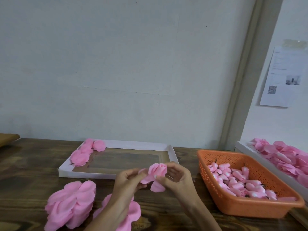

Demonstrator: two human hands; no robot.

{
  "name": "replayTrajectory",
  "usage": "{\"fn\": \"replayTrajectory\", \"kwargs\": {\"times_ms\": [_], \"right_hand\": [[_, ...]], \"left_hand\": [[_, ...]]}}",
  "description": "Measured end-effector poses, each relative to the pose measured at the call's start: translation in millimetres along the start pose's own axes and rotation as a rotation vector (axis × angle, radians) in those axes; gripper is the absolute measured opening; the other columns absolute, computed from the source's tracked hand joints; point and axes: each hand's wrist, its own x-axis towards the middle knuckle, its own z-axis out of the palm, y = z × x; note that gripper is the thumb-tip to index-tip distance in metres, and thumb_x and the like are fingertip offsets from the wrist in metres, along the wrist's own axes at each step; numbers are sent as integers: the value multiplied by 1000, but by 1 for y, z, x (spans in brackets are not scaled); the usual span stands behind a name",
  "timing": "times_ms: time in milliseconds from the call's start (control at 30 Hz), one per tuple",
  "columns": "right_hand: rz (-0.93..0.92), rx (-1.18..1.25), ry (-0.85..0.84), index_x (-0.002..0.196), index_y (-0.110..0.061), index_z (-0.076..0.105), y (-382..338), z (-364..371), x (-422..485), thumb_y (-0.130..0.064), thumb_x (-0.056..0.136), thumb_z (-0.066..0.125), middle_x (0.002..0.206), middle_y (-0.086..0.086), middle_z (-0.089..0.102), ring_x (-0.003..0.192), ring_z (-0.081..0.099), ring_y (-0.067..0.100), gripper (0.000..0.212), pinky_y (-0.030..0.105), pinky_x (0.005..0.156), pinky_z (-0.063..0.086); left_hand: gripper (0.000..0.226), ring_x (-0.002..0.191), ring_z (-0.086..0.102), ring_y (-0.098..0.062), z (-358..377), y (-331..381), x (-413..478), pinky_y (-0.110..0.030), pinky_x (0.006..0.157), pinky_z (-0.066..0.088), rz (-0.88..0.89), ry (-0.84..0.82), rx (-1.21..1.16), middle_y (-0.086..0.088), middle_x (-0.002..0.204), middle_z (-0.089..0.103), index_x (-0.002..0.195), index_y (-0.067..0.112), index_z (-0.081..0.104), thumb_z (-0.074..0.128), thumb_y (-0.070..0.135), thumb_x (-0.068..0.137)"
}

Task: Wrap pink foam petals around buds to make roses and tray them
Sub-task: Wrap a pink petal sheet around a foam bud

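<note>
Both hands pinch half-wrapped rose (155, 175) above dark wooden table (25, 167): left hand (129, 180) grips loose petal edge, right hand (177, 178) curls round bud side. Behind them, shallow white tray (172, 155) with few finished roses (85, 151) in far-left corner. Petal stacks (71, 207) near left forearm. Orange basket (216, 187) of buds (240, 182) at right; second white tray (246, 151) of roses beyond.
</note>
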Motion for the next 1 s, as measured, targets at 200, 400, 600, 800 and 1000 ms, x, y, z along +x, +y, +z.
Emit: {"fn": "replayTrajectory", "kwargs": {"times_ms": [200,400,600,800,1000], "right_hand": [[-10,33,-62,104,-2,76,-6,3,-2,8,84,81,103,16,79,98,77,28,23,29,83,60],[12,-51,-51,104,-12,79,-9,10,-3,-6,81,87,103,11,80,98,77,29,25,31,83,61],[17,-88,-45,108,-13,79,-8,13,-4,-7,81,88,105,7,80,100,77,27,29,32,85,62],[45,-113,-62,103,-15,78,-8,18,-5,-13,80,88,102,8,80,98,76,27,25,39,86,63],[43,-93,-23,102,-24,79,-9,21,-6,-13,82,88,104,6,80,100,76,22,24,28,85,61]], "left_hand": [[18,84,76,-29,4,-1,-6,-42,82,61,122,26,28,-15,86,79,85,16,85,88,26,70],[4,77,75,-17,7,0,-12,-20,65,55,273,40,80,-11,81,80,83,20,86,82,22,82],[15,69,70,-13,9,5,-17,-19,62,54,387,50,102,-8,73,76,80,18,84,77,32,80],[21,81,76,-25,12,8,-23,-26,68,60,417,44,140,-7,79,79,81,25,84,78,44,74],[21,88,74,-24,14,13,-26,-27,75,58,401,-33,144,-11,87,77,86,21,84,72,38,85]]}}
